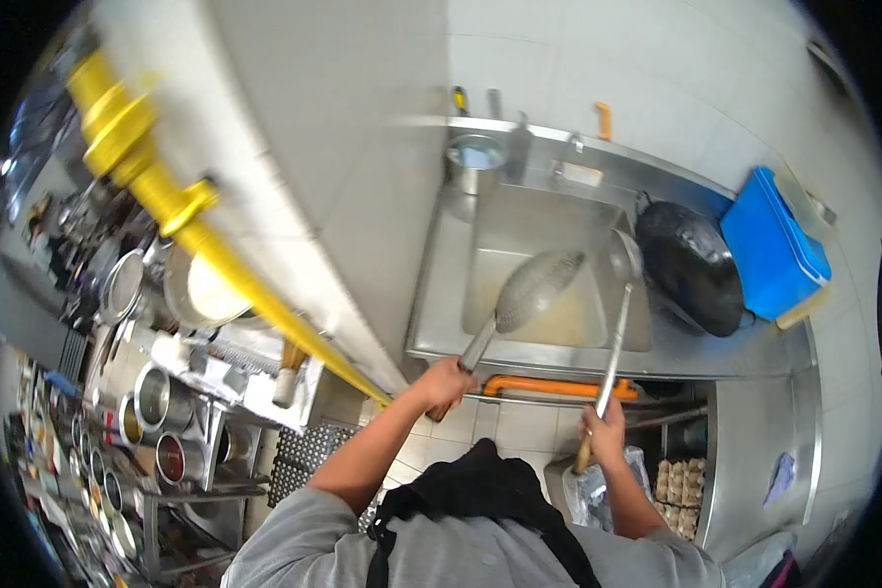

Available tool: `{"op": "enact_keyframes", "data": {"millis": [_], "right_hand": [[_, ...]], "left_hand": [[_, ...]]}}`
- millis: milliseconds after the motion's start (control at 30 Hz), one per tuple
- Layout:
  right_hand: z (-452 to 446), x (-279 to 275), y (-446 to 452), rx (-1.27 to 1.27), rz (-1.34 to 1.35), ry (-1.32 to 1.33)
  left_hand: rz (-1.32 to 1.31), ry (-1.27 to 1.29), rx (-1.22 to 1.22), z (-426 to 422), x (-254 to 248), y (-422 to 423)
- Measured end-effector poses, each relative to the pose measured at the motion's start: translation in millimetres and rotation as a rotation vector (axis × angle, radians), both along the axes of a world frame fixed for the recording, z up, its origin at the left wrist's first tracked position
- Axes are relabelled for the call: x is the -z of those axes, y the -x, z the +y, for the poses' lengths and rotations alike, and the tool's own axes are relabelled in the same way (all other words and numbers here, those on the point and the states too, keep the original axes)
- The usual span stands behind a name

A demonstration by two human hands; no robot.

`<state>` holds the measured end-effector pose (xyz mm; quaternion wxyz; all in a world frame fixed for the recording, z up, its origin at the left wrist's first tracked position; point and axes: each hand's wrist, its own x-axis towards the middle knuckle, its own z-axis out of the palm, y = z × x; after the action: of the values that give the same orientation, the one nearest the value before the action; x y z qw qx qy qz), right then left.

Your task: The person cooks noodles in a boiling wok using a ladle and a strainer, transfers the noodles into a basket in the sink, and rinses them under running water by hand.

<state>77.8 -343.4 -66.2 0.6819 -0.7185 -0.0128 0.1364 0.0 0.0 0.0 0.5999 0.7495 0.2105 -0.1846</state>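
My left hand (443,384) is closed around the handle of a large perforated skimmer (539,290), whose round head is over the basin of the steel sink (495,220). In my right hand (604,431) is the long handle of a ladle (625,257); its bowl is at the right edge of the basin, beside a black wok (689,265). Cloudy, brownish liquid shows at the bottom of the basin. The tap (576,143) stands at the back of the sink.
A metal pot (475,162) is at the sink's back left corner. On the right counter stands a blue container (772,245). A yellow pipe (235,279) crosses the left side. Under the counter are an orange pipe (549,387), a lined bin and egg trays (680,485).
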Motion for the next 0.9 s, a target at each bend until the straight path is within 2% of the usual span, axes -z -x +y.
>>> {"op": "enact_keyframes", "data": {"millis": [33,67,100,133,167,200,233,267,300,367,400,433,467,500,567,600,667,700,733,767,800,833,900], "right_hand": [[-14,12,5,0.005,0.045,-0.021],[-29,11,12,0.047,0.125,0.093],[-29,-26,10,0.11,0.001,0.242],[-33,-26,48,0.093,-0.075,0.343],[-46,-24,62,0.086,-0.204,0.452],[-51,13,129,0.046,-0.213,0.53],[-63,39,139,0.037,-0.325,0.637],[-53,16,168,-0.009,-0.205,0.609],[-33,-18,223,-0.067,-0.043,0.574],[-22,-6,268,-0.166,-0.089,0.811],[-11,-6,288,-0.183,-0.083,0.802],[0,-3,303,-0.327,-0.11,0.829],[13,3,315,-0.463,-0.148,0.849],[31,-7,333,-0.466,-0.137,0.839],[81,-43,348,-0.595,-0.164,0.773],[101,-52,356,-0.628,-0.239,0.735],[137,-66,366,-0.699,-0.38,0.675],[156,-76,373,-0.74,-0.442,0.644],[178,-85,375,-0.738,-0.446,0.644],[199,-96,377,-0.732,-0.268,0.579],[220,-108,380,-0.722,-0.087,0.51],[241,-119,381,-0.721,-0.086,0.509],[284,-138,370,-0.673,0.076,0.24]], "left_hand": [[-0.036,-0.087,-0.028,-1,-3,27],[-0.029,-0.205,-0.045,1,7,54],[-0.213,-0.274,-0.095,20,31,74],[-0.199,-0.421,-0.088,25,19,131],[-0.186,-0.487,-0.088,23,39,165],[-0.094,-0.562,-0.109,36,19,256],[-0.117,-0.519,-0.144,35,21,297],[-0.098,-0.504,-0.17,34,43,336],[-0.042,-0.459,-0.208,34,44,395],[0.04,-0.349,-0.316,26,61,482],[0.097,-0.248,-0.446,20,54,528],[0.084,-0.244,-0.531,13,56,566],[0.078,-0.045,-0.682,11,64,596],[0.094,-0.06,-0.763,9,57,624],[-0.01,0.017,-0.916,10,50,651],[-0.006,0.015,-0.915,17,38,660],[0.048,0.18,-1.061,43,10,659],[-0.006,0.245,-1.119,60,-6,659],[-0.126,0.175,-1.077,82,7,660],[-0.212,0.147,-1.093,103,-6,650],[-0.294,0.235,-1.141,126,-11,643],[-0.34,0.24,-1.135,150,-27,634],[-0.419,0.277,-1.05,202,-34,611]]}}
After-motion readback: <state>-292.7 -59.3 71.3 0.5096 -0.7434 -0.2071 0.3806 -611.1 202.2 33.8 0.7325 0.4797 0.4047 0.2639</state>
